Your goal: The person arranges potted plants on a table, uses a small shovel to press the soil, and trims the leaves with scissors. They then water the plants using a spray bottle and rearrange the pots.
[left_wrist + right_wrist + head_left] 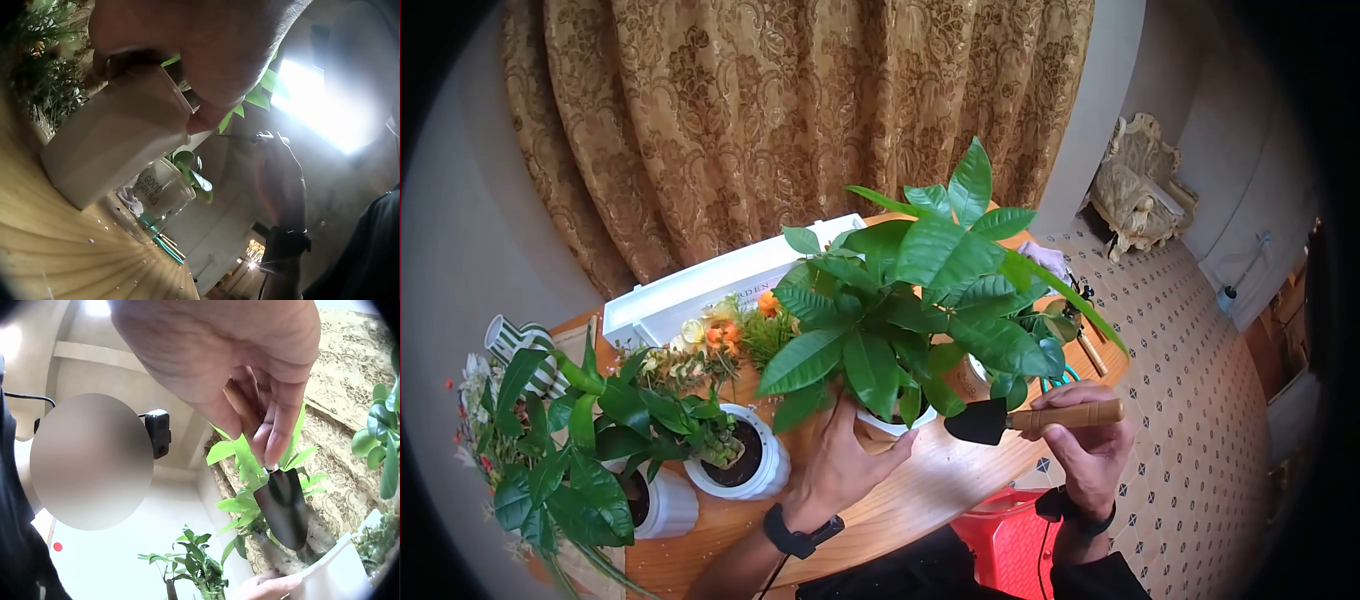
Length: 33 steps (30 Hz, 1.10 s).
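A leafy green plant (870,350) grows from a white pot (119,137) on the wooden table. My left hand (845,465) grips this pot at its rim, the thumb along the near side and the fingers partly hidden under leaves. In my right hand (1090,445) is a small trowel (980,422), pinched by its wooden handle. Its black blade points left toward the pot; in the right wrist view the trowel blade (284,509) overlaps the plant's thick stem, above the white pot rim (331,569).
Left of the pot stand two white pots (745,455) with plants and a striped vase (525,350). Orange and cream flowers (720,335) lie before a long white planter box (700,290). A clear glass (156,194) stands beside the pot. A red stool (1005,540) is below the table edge.
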Each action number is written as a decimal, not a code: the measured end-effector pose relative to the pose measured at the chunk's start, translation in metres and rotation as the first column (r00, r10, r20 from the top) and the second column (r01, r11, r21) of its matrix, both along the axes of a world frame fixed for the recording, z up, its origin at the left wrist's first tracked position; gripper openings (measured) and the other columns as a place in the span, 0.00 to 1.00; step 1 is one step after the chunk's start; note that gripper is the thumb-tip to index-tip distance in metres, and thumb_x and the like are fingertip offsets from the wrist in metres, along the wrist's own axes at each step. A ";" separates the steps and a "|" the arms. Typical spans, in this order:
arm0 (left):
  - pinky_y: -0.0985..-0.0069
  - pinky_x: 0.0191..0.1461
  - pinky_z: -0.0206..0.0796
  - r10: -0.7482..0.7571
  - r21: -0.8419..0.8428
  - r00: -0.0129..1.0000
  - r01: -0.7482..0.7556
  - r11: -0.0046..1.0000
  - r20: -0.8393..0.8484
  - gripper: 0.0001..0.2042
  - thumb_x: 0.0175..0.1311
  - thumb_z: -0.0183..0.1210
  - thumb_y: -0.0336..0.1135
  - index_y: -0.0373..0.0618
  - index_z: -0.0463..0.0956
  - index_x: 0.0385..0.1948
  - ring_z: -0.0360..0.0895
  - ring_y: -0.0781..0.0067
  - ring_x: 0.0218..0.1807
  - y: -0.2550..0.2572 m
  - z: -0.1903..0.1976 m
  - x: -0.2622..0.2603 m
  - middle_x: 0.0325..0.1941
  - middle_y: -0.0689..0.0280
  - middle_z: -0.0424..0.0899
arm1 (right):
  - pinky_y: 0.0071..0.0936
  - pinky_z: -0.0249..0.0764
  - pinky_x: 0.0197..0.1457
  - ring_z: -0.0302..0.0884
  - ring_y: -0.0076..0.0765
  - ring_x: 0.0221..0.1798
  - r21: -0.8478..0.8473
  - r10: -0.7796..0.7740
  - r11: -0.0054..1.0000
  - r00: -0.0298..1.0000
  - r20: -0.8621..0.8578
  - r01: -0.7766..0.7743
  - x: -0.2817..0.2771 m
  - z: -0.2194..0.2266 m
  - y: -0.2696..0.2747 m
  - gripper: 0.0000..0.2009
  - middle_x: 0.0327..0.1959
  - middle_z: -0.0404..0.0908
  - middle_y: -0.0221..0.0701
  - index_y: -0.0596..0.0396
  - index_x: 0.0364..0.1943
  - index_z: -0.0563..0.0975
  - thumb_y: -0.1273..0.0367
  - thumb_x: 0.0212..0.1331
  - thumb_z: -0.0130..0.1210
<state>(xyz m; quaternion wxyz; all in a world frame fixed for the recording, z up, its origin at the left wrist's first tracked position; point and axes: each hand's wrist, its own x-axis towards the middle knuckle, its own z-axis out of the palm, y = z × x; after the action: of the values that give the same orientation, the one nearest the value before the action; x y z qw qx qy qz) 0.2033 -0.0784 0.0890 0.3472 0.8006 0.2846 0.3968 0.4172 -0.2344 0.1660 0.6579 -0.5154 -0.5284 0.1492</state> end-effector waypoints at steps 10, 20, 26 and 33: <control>0.60 0.60 0.70 0.086 0.014 0.995 -0.085 0.996 -0.060 0.32 0.53 0.75 0.35 0.35 0.70 0.60 0.78 0.46 0.58 -0.014 0.001 0.003 0.57 0.48 0.79 | 0.33 0.81 0.47 0.87 0.42 0.42 0.104 -0.135 0.990 0.863 0.486 0.097 -0.014 0.005 0.031 0.16 0.41 0.87 0.41 0.63 0.44 0.80 0.79 0.51 0.71; 0.54 0.61 0.66 0.084 0.069 0.996 -0.086 0.994 0.028 0.31 0.59 0.70 0.41 0.31 0.70 0.59 0.75 0.41 0.56 -0.015 -0.002 0.000 0.54 0.45 0.79 | 0.32 0.81 0.43 0.87 0.42 0.40 0.076 -0.104 0.995 0.746 0.658 0.072 -0.024 0.012 0.050 0.16 0.41 0.87 0.39 0.61 0.45 0.80 0.77 0.52 0.71; 0.54 0.61 0.66 0.088 0.001 0.996 -0.088 0.996 0.008 0.31 0.59 0.70 0.42 0.31 0.70 0.59 0.75 0.43 0.56 -0.019 -0.002 -0.001 0.54 0.45 0.80 | 0.32 0.81 0.40 0.86 0.42 0.37 0.060 -0.079 0.997 0.744 0.663 0.053 -0.025 0.006 0.054 0.17 0.40 0.86 0.39 0.61 0.45 0.80 0.77 0.51 0.72; 0.55 0.61 0.66 0.079 0.010 0.997 -0.079 0.997 0.027 0.31 0.58 0.70 0.41 0.31 0.70 0.59 0.75 0.42 0.57 -0.018 -0.007 0.000 0.54 0.45 0.79 | 0.32 0.81 0.40 0.86 0.42 0.37 0.046 -0.071 0.997 0.763 0.643 0.055 -0.029 0.009 0.054 0.17 0.40 0.86 0.39 0.61 0.45 0.80 0.77 0.51 0.72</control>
<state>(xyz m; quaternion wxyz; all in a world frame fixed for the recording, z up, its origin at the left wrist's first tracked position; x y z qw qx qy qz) 0.2029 -0.0961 0.0821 0.3308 0.7853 0.3091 0.4223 0.3884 -0.1803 0.1748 0.4478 -0.5447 -0.7061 -0.0652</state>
